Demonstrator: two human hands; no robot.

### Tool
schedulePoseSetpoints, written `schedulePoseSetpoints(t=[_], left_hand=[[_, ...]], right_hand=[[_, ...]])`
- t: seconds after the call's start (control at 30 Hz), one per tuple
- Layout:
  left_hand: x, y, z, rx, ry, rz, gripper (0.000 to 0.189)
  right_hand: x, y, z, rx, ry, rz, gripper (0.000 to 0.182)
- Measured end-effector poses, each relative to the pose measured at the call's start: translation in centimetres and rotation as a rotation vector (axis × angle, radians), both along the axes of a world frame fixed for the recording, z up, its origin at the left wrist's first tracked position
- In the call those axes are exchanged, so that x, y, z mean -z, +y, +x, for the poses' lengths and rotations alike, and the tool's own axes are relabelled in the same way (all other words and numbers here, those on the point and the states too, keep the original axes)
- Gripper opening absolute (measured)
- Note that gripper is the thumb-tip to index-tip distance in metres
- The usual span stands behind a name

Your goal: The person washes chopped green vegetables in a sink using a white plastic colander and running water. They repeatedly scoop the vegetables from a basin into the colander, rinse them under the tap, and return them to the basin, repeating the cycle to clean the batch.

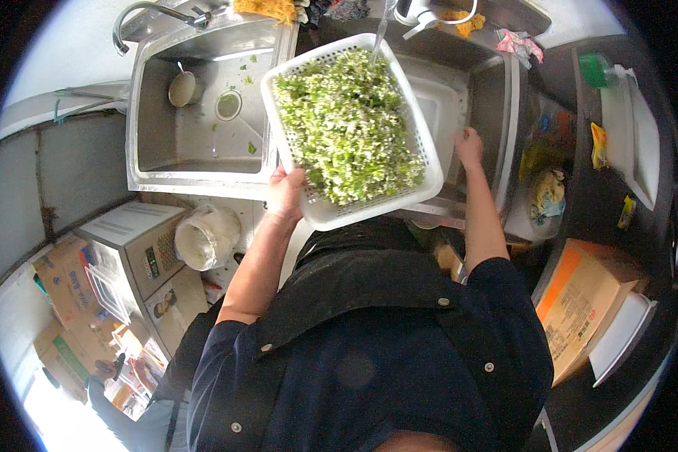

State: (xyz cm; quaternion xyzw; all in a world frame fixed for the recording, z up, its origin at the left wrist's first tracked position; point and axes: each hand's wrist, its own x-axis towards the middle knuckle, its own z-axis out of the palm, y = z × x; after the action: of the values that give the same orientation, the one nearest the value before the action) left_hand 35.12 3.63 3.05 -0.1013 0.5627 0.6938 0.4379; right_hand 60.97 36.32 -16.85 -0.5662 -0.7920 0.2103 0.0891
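My left hand [286,195] grips the near left corner of a white perforated plastic basket [432,179]. The basket is tilted and spans the divider between two steel sinks. Chopped green and white vegetable pieces [347,127] fill most of it. A stream of water [379,35] falls onto its far right corner. To the right, my right hand [469,148] has curled fingers, close to the right side of a white plastic tub [432,107] in the right sink [489,107]. Whether those fingers hold the tub's rim cannot be told. The basket covers much of the tub.
The left sink [203,144] holds a small bowl [182,89], a drain and green scraps, under a curved faucet [147,7]. Below stands a lined bin [206,240] beside a metal cabinet [130,248]. Cardboard boxes [585,305] are at right. Another person [104,395] is at lower left.
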Motion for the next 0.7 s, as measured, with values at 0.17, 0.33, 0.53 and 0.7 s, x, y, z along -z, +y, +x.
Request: schedulePoseSetpoints(t=[0.17, 0.33, 0.53, 0.7], left_hand=[[1.8, 1.8, 2.0, -0.048, -0.045, -0.041, 0.020], [5.0, 3.7, 5.0, -0.189, -0.114, -0.094, 0.023], [8.3, 6.2, 7.9, -0.306, -0.122, -0.036, 0.021], [10.6, 6.9, 8.6, -0.144, -0.086, -0.175, 0.020]], right_hand=[[-13.1, -3.4, -2.0, 0.335, 0.844, -0.947, 0.046], [-17.1, -7.5, -1.8, 0.328, 0.692, -0.978, 0.052], [-12.1, -10.7, -4.6, 0.180, 0.690, -1.023, 0.048], [-9.2, -9.2, -6.7, 0.218, 0.740, -0.986, 0.045]])
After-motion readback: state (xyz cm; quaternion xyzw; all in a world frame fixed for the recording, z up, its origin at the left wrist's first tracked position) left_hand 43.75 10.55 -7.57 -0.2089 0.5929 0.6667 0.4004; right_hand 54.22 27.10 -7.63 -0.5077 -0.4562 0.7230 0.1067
